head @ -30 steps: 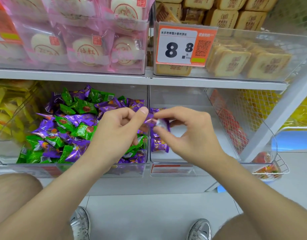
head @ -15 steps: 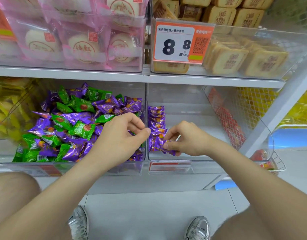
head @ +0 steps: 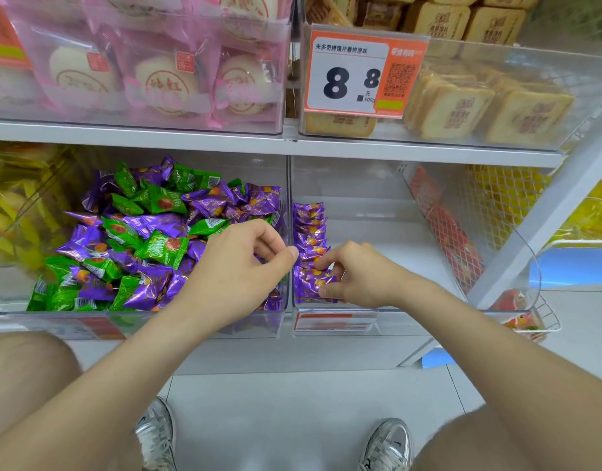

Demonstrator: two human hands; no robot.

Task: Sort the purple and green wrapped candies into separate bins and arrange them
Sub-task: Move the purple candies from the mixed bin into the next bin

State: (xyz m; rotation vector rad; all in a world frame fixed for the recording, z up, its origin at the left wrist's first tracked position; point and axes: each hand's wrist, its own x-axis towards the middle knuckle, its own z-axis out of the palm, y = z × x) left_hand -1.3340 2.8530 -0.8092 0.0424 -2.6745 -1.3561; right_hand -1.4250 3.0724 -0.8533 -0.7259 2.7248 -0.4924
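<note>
A clear left bin (head: 7, 300) holds a mixed heap of purple candies (head: 156, 226) and green candies (head: 162, 248). In the clear right bin (head: 411, 266) a neat row of purple candies (head: 309, 229) runs along its left wall. My right hand (head: 364, 277) rests at the near end of that row, thumb and fingers pinching the front purple candy (head: 309, 283). My left hand (head: 238, 270) hovers over the right side of the heap, fingers curled with thumb and forefinger apart; nothing shows in it.
A shelf edge (head: 224, 144) runs just above the bins, with a price tag (head: 360, 73) and packaged pastries on the upper shelf. A wire mesh basket (head: 496, 212) stands right of the bins. Yellow snacks (head: 14, 205) lie at far left. My shoes (head: 387, 447) are on the floor below.
My right hand carried a purple candy down from mid-air to the near end of the row in the right bin. My left hand sank slightly toward the heap.
</note>
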